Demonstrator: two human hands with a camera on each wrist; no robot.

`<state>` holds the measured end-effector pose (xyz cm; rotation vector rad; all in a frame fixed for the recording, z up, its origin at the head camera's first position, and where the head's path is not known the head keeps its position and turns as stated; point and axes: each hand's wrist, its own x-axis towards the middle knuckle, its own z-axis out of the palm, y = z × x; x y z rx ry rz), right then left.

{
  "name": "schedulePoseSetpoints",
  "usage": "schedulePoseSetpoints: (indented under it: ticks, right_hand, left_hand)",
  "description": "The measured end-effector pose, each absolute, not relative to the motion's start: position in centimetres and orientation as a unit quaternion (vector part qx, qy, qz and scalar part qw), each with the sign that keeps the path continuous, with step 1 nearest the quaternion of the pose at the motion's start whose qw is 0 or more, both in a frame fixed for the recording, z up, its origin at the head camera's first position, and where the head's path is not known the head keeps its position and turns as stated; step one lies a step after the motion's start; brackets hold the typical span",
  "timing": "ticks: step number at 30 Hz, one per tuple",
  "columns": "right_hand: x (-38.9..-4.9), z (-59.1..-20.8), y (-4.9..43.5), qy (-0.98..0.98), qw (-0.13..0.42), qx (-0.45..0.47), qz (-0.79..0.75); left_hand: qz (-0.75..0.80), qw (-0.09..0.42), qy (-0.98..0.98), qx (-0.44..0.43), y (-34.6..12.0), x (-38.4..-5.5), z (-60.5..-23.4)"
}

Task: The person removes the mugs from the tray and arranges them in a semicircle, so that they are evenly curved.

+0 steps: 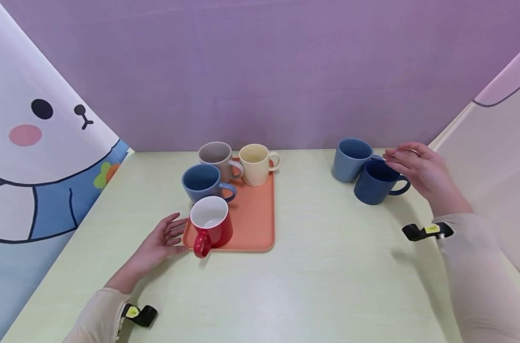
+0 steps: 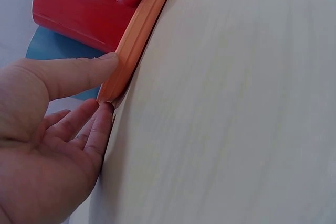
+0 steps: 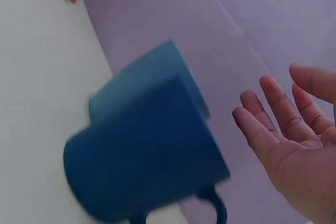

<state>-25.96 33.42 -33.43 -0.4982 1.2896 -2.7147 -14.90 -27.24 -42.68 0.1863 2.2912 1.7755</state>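
My left hand (image 1: pixel 160 239) lies at the front left corner of an orange tray (image 1: pixel 255 228), fingers loosely extended. In the left wrist view its thumb rests against the rim and the fingertips meet the corner. Closest to that hand on the tray is a red mug (image 1: pixel 219 227) with a white inside, handle toward the front. Behind it stand a blue mug (image 1: pixel 201 183), a grey mug (image 1: pixel 217 155) and a cream mug (image 1: pixel 254 166). My right hand (image 1: pixel 423 171) hovers beside and above a navy mug (image 1: pixel 371 186), fingers spread and holding nothing. A lighter blue mug (image 1: pixel 350 159) stands right behind the navy one.
The pale table (image 1: pixel 311 267) carries the tray on its left half and the two blue mugs at the back right. A purple cloth wall (image 1: pixel 285 71) rises along the back edge. Printed cloth panels (image 1: pixel 49 166) close in the sides.
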Motion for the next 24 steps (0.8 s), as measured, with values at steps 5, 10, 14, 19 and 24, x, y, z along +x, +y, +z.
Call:
schedulePoseSetpoints:
  ticks: [5,10,14,19,24]
  right_hand:
    - [-26.8,-32.8,31.3,0.453,0.061,-0.170,-0.873]
    - [-27.6,-32.8,29.3,0.474,0.074,-0.183,-0.858]
    - [-28.2,-32.9,27.7,0.480,0.083,-0.180,-0.855]
    - [-29.1,-33.1,25.6,0.507,0.089,-0.158,-0.843]
    - [-30.2,-33.5,24.1,0.542,0.092,-0.124,-0.826]
  left_hand:
    - [0.609,0.117,0.782,0.068,-27.3,-14.9,-42.9]
    - [0.607,0.116,0.783,0.067,-27.4,-15.0,-43.0]
    - [0.607,0.118,0.783,0.062,-27.3,-15.0,-42.8]
    - [0.605,0.116,0.785,0.063,-27.4,-14.9,-42.8]
    - [0.606,0.117,0.784,0.066,-27.3,-14.9,-42.7]
